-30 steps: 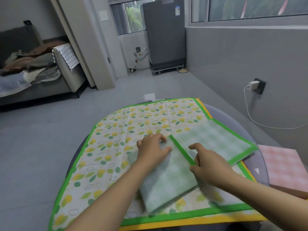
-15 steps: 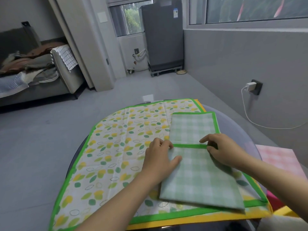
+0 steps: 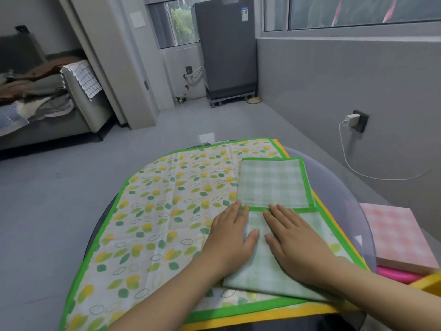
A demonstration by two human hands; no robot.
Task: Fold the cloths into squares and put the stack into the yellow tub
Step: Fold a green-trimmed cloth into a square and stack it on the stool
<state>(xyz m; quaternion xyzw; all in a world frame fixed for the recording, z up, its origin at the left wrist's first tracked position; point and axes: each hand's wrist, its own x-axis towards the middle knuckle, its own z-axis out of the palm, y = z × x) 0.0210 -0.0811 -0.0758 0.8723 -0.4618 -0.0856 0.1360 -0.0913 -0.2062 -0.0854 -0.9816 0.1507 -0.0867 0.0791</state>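
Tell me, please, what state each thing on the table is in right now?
Checked cloth: partly folded, flat.
Leaf cloth: spread open underneath.
Left hand: flat, pressing the checked cloth.
Right hand: flat, pressing it too.
Charger: plugged in.

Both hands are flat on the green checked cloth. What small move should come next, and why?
Probably slide both palms outward to smooth the fold. The left hand and right hand lie flat on the near half of the green checked cloth, fingertips at its green fold edge; the cloth is an oblong, not yet a square.
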